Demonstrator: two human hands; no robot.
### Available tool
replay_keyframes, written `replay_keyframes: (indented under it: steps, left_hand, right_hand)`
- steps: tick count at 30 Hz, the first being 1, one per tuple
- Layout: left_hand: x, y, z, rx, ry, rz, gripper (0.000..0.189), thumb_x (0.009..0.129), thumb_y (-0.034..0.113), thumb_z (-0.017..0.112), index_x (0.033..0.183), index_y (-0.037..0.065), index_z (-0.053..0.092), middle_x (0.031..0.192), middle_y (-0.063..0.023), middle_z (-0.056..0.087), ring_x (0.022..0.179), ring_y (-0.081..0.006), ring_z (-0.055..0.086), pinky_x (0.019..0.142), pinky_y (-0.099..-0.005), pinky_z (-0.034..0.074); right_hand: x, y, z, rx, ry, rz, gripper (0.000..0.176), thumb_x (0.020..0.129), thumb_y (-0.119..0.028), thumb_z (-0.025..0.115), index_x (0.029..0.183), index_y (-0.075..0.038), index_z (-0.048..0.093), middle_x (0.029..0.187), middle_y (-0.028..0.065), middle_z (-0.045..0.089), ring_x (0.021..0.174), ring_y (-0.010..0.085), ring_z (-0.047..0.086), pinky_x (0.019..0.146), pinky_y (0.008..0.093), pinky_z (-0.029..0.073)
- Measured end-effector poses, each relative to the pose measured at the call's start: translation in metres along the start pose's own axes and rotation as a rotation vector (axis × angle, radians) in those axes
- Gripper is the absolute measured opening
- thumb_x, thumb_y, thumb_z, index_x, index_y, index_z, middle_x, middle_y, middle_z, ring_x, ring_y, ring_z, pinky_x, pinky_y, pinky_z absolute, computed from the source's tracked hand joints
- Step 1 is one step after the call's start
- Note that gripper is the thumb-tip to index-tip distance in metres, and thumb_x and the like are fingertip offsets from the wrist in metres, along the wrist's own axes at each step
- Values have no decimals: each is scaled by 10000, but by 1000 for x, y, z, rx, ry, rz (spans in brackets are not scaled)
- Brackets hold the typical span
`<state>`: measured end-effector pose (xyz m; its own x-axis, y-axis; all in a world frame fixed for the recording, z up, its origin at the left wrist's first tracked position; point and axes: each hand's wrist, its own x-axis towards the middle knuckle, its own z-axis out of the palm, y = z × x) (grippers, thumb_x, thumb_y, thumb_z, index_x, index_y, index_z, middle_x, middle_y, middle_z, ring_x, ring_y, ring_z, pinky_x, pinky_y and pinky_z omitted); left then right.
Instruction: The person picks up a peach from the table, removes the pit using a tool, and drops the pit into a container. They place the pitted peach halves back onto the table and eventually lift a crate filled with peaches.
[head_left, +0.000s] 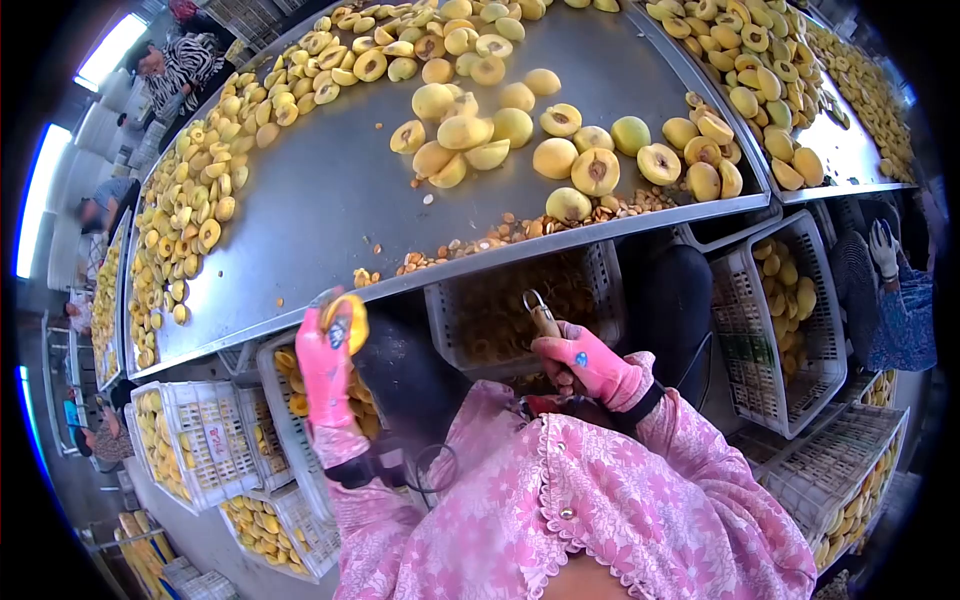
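My left hand (328, 372), in a pink glove, is closed round a yellow peach half (357, 328) just off the table's front edge. Part of the peach hides behind the fingers. In front of my body, my right hand (592, 364), gloved in pink with bare fingertips, grips a pitting spoon (543, 318) with a wooden handle and a metal loop pointing up. A metal table (330, 190) carries many yellow peach halves; a loose cluster (465, 132) lies near its middle. Brown pits (480, 243) are strewn along the front rim.
Between my knees stands a white crate (607, 285) with pieces inside. Crates of peaches flank me on the left (215, 430) and right (735, 300). A neighbouring table (825, 165) holds more halves. Other people work at the left and a gloved co-worker's hand (885, 250) shows at right.
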<state>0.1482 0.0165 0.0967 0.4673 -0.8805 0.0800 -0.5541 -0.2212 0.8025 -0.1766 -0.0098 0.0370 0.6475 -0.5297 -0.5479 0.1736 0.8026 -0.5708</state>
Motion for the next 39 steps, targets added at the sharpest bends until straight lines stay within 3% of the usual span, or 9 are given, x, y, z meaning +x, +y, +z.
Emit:
replay_keyframes:
  steps: [3,10,12,15,23,29,31,35,39]
  left_hand:
    - [28,7,-42,838,-73,-89,348,879,251,611,1071,-39,607,972,-157,658,861,-157,622,751,-287,493]
    - [163,32,89,-163,-341,77,387,861,83,587,1225,-11,496,1186,-139,579,972,-120,598,720,-212,477]
    - [200,23,149,268,-210,455,442,830,175,656,1207,-10,515,1115,-109,607,963,-152,608,739,-245,492]
    - [210,29,187,223,-359,263,501,806,281,692,1186,-5,533,1067,-99,622,958,-210,617,765,-307,508]
    - [147,0,133,-1306,-666,-603,500,882,392,519,1227,33,476,1130,-178,584,987,-371,588,766,-487,515]
    - [74,29,115,-1593,-814,-672,579,897,424,466,1296,8,403,1227,-244,505,1051,-406,556,828,-522,503]
    - [54,38,117,-1624,-818,-667,591,902,429,458,1307,5,388,1243,-241,493,1065,-399,549,835,-530,500]
    - [13,63,126,-1590,-641,-590,490,925,364,481,1280,34,406,1250,-175,487,1128,-332,508,941,-510,433]
    - [-9,54,141,-1518,-610,-459,497,932,314,490,1326,36,371,1298,-149,444,1198,-298,449,1028,-436,358]
  right_hand:
    - [9,2,-3,-78,35,55,184,869,-189,578,897,-90,426,546,-2,437,393,84,383,370,227,326]
    - [16,-5,-3,-145,-4,12,199,870,-219,570,811,-68,454,538,6,470,409,86,402,393,231,338]
    - [18,-7,-5,-106,10,14,193,871,-213,575,849,-68,450,552,7,473,410,88,407,393,231,341]
    - [19,-9,-6,-100,24,-10,196,873,-210,578,881,-70,441,564,8,476,412,89,411,395,230,347]
    - [8,-40,19,-166,-23,-76,227,868,-227,576,976,-78,444,650,-6,486,447,66,429,411,211,365]
    - [13,-37,27,-415,38,-230,264,872,-194,582,1048,-43,456,718,12,519,542,72,476,479,220,407]
    - [4,-52,40,-316,55,-188,250,861,-180,597,1020,-29,477,794,12,539,725,73,511,640,237,439]
    - [9,-47,48,-117,91,-350,325,870,-238,616,1071,-45,450,716,45,563,431,76,465,382,204,388]
    - [16,-47,42,-66,155,-338,346,851,-243,649,1077,-50,471,730,27,572,458,70,471,405,212,393]
